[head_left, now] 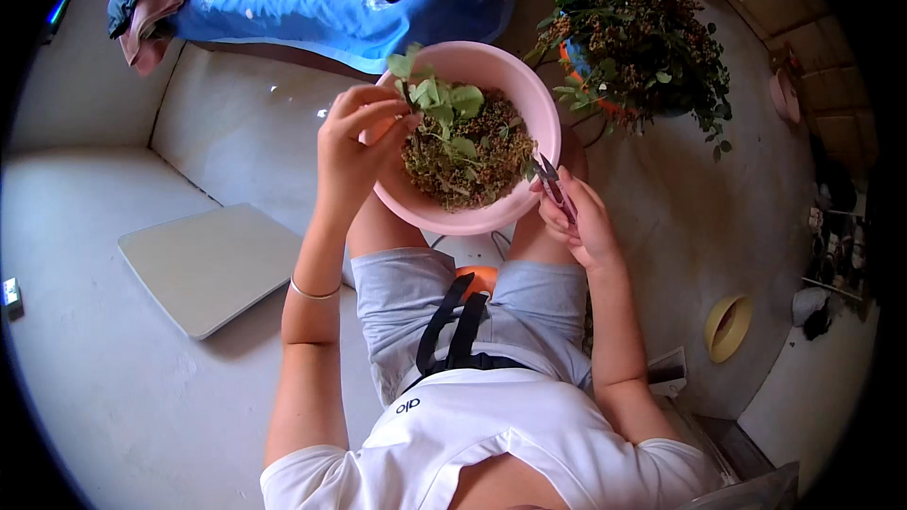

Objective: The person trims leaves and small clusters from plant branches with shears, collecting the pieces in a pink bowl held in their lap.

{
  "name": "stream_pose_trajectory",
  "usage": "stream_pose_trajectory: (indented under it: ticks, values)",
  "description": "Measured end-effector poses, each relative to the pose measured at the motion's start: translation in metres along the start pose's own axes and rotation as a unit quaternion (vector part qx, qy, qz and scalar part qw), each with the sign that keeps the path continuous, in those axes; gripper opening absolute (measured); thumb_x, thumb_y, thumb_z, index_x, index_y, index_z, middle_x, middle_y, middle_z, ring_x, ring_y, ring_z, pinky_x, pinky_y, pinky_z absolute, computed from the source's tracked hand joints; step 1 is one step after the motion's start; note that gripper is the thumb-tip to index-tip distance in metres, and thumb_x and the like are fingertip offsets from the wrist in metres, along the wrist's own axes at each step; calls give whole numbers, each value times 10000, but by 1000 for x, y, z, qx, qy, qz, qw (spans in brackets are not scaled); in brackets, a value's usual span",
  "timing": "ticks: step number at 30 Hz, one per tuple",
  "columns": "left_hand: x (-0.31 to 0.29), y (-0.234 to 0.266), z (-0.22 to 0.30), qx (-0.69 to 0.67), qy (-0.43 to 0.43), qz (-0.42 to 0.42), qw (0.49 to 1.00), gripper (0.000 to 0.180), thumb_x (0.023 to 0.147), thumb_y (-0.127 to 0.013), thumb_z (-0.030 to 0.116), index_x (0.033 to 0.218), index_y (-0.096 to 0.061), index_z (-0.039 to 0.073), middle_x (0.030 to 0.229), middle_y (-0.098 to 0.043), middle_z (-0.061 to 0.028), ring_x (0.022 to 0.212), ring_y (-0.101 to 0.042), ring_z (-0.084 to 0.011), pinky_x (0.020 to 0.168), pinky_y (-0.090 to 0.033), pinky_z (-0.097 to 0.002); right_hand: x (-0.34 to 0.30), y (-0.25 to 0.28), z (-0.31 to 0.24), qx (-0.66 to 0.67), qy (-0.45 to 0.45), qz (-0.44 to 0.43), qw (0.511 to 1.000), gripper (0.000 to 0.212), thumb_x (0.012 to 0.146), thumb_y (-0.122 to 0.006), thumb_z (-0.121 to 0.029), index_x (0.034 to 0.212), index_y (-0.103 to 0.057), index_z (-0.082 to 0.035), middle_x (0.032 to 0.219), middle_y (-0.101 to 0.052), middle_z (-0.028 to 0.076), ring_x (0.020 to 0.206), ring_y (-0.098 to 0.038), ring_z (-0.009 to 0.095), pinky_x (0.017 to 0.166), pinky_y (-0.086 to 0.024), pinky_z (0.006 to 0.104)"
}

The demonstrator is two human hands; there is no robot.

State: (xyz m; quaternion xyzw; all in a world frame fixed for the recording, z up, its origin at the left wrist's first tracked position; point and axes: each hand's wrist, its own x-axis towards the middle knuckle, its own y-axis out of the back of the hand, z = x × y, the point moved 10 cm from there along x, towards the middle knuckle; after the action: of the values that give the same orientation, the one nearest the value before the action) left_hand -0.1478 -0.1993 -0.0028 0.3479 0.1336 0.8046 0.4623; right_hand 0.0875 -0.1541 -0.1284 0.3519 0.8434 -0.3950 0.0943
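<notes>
Far side, I've got a blue cloth (274, 2) spread out; far right, a bushy heap of berry branches (647, 38). Nearer, in the middle, here's the pink basin (540, 118), berry cuttings (463, 170) piled inside. I have the left hand (361, 132) pinched, thumb to fingers, on a leafy sprig (433, 93) over the basin's left side; the right hand (586, 220), fingers curled closed, grips small clippers (556, 189) at the right rim.
</notes>
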Motion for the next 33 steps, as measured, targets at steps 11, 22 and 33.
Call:
stream_pose_trajectory:
  ticks: [11, 22, 33]
  values:
    - [-9, -7, -52, -303, 263, 33, 915, 74, 809, -655, 80, 800, -614, 20, 776, -575, 12, 783, -514, -60, 748, -376, -194, -5, -25, -3, -30, 13, -26, 999, 372, 972, -390, -313, 999, -537, 28, 550, -381, -47, 405, -261, 0, 350, -187, 154]
    - [-25, -20, -68, -375, 300, 66, 875, 104, 778, -680, 65, 836, -630, -6, 797, -620, -17, 762, -553, -73, 698, -417, -212, 4, -69, -1, -98, 49, -68, 992, 316, 969, -415, -275, 1080, -523, 0, 616, -377, -57, 482, -259, -3, 415, -204, 147]
    - [-34, -22, -46, -371, 275, 80, 883, 164, 754, -723, 107, 850, -633, 9, 767, -611, -10, 702, -545, -62, 654, -417, -193, 36, -54, -71, -306, 227, 130, 915, 267, 820, -674, -234, 936, -629, 3, 774, -628, 0, 685, -542, 38, 629, -428, 182]
